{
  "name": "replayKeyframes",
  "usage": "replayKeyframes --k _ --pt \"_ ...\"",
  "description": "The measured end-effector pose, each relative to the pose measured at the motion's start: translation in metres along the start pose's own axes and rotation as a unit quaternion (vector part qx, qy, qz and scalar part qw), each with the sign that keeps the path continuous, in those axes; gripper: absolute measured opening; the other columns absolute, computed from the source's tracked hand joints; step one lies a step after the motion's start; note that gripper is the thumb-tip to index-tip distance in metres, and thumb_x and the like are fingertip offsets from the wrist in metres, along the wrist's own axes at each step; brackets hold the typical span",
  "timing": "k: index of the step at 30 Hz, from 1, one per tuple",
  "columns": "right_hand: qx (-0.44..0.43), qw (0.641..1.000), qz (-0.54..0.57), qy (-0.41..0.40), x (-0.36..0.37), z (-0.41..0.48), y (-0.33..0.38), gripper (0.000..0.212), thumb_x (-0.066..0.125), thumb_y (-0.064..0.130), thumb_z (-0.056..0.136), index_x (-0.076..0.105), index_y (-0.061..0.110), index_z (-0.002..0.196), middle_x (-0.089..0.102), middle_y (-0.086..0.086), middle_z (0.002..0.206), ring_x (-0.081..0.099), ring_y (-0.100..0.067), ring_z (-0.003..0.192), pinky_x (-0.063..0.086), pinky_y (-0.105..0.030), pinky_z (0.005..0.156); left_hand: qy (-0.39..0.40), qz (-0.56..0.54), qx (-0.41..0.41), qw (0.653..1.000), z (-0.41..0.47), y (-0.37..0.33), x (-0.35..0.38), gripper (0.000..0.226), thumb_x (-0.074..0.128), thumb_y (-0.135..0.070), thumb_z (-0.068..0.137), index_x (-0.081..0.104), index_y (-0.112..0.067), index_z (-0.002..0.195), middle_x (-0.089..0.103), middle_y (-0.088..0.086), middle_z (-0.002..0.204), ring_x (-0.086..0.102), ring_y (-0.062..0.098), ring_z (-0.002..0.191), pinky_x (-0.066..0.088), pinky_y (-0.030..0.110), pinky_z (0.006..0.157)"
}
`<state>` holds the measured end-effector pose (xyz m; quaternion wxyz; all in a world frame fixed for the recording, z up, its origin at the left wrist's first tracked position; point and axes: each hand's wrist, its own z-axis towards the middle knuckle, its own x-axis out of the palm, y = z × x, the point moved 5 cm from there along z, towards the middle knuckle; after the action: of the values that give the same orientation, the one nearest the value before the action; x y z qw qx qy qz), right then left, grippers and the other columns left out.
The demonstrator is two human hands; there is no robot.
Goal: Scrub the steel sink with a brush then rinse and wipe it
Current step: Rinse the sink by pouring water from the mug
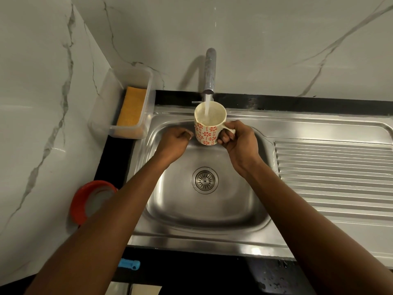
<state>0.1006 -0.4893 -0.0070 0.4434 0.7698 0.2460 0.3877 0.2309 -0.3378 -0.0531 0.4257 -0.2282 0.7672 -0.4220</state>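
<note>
Sink (204, 209), steel, single basin w/ ribbed drainboard (333, 171) to the right, set in black bench (114, 158) against marble-look wall; round strainer (204, 180) at basin centre. Basin looks bare and shiny, no suds or grime visible. Tap (210, 71) at back edge, running; stream falls into mug (207, 128), cream w/ red flower print, held upright over the basin's back part. Right hand (238, 141): fingers curled round the mug handle, carrying it. Left hand (175, 139): fingers curled in, nothing seen in it, just beside the mug's left side; contact w/ mug can't be told. Progress, est.: no brush in view, so scrub step prob. done or skipped; mug being filled suggests the rinse stage, w/ pouring over the basin walls and the wipe not yet done. No cloth in either hand. Clear plastic tub (148, 99) at back-left corner, orange-yellow sponge (131, 107) inside. Red-rimmed round item (85, 201) on bench left of sink, partly hidden by forearm. Small blue object (129, 264) at bench front edge, type unclear. Brands/labels/writing: none legible; mug carries pattern only.
</note>
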Motion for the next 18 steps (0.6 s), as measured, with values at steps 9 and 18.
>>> replayKeyframes --k 9,18 --pt "0.029 0.999 -0.013 -0.015 -0.020 -0.015 -0.027 0.035 0.053 0.019 0.090 0.054 0.016 0.055 0.041 -0.005 0.060 0.042 -0.014 0.061 0.043 -0.034 0.072 0.025 0.061 -0.006 0.998 -0.005 0.020 0.010 0.027 0.054 -0.018 0.104 0.078 -0.015 0.116 0.076 0.001 0.119 0.067 0.016 0.112 0.047 0.027 0.091" --pt "0.159 0.969 -0.069 -0.178 -0.065 -0.048 -0.084 0.021 0.056 0.017 0.094 0.069 0.001 0.088 0.055 -0.001 0.055 0.054 -0.013 0.058 0.047 -0.032 0.068 0.073 0.101 -0.054 0.991 -0.022 0.050 0.052 0.027 0.054 -0.022 0.103 0.079 -0.017 0.111 0.077 0.001 0.119 0.069 0.020 0.115 0.051 0.033 0.099"
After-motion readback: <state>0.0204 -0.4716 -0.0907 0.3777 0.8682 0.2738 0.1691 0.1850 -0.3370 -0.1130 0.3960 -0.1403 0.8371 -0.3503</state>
